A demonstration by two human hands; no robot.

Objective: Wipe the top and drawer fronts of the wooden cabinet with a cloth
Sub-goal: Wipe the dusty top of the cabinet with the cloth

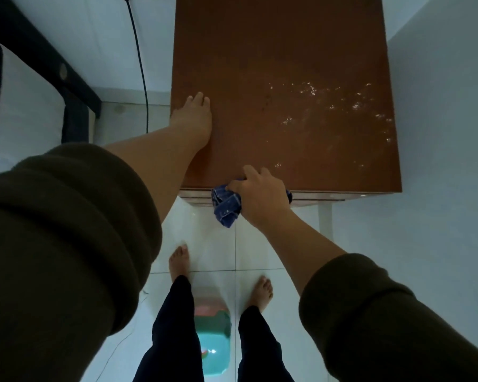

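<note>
The wooden cabinet (284,64) fills the upper middle of the head view, seen from above, its brown top glinting with wet streaks on the right side. My left hand (193,117) lies flat on the top's left edge, fingers straight. My right hand (260,194) grips a crumpled blue cloth (226,205) at the cabinet's front edge, and the cloth hangs down over the top of the drawer fronts. The drawer fronts show only as a thin pale strip (315,195) under that edge.
A dark bed frame (53,67) stands at the left, and a black cable (138,56) hangs down the wall beside the cabinet. A teal tub (214,346) sits on the white tiled floor between my bare feet. A white wall closes the right side.
</note>
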